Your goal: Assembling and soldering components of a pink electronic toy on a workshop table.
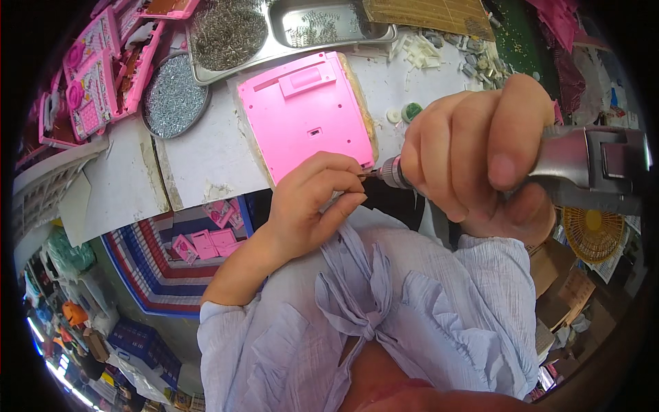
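Observation:
A pink plastic case (pixel 295 127) lies back side up on the white table, with screw holes and a small slot in it. My right hand (pixel 480 147) is wrapped round a silver-grey power screwdriver (pixel 583 158), held sideways with its knurled collar towards the left. The thin bit reaches the case's near right corner. There my left hand (pixel 319 196) has thumb and fingers pinched together at the bit's tip, touching the case's near edge. Whatever sits between those fingertips is too small to make out.
Behind the case, a metal tray (pixel 281 51) holds small screws. A round dish (pixel 176 96) of silver screws stands left, near pink toy parts (pixel 89 89). White plastic pieces (pixel 419 51) lie far right. Below left, a striped bin (pixel 161 257) holds pink pieces.

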A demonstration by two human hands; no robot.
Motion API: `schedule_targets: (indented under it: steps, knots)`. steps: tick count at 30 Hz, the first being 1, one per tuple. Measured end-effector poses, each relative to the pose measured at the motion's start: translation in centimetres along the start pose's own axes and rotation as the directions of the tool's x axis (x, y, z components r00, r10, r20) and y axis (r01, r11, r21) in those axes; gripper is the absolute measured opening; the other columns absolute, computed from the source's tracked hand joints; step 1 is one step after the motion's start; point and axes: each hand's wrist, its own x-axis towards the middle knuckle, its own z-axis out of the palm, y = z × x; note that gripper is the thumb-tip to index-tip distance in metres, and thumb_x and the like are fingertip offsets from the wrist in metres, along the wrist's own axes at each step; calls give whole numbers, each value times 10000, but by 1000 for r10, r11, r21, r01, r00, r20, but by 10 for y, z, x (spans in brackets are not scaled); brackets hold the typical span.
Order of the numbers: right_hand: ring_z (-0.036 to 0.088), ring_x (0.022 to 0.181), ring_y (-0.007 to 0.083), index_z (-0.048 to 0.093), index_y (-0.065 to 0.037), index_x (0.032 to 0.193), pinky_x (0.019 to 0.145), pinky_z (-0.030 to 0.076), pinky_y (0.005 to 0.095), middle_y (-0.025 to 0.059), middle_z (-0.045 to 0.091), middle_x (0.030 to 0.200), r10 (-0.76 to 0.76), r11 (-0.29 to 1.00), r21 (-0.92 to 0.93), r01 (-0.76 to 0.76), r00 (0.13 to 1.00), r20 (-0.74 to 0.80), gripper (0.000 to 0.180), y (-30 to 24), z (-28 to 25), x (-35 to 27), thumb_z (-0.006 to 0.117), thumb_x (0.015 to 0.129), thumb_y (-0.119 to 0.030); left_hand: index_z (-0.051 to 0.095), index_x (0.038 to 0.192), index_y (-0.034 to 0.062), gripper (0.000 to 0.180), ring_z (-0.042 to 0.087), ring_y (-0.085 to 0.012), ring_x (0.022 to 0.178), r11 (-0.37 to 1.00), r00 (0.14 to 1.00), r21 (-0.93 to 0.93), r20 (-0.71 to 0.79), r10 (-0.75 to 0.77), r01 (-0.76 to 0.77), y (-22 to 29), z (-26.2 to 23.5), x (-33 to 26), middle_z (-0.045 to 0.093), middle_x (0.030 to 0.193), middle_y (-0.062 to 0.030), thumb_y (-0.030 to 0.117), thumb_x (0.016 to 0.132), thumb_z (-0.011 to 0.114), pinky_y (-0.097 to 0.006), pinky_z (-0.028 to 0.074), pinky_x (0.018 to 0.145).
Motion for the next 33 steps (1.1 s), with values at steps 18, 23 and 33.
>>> schedule_targets:
  steps: [18,23,33]
  knots:
    - [541,599,116,533,-77,1008,635,494,312,17,579,706,43,929,-328,-168,933,-358,285,27,8,-50,749,944,-252,602,1008,57,211,629,-327,1245,816,994,570,99,49,-97,-26,-30,7,699,1216,-113,45,852,743,-538,429,1100]
    - [531,569,152,530,-108,962,630,497,343,9,555,663,58,854,-481,-200,954,-294,259,35,7,-49,763,938,-218,588,990,66,210,617,-312,1274,823,995,561,93,46,-91,-30,-30,6,690,1237,-105,67,855,748,-533,424,1112]
    - [541,507,191,521,-106,854,540,481,341,26,562,603,-4,904,-425,-36,996,-92,270,40,-1,-23,770,910,-195,609,963,64,169,615,-293,1273,833,997,547,58,56,-79,-33,-28,1,685,1235,-85,75,857,740,-517,421,1117]
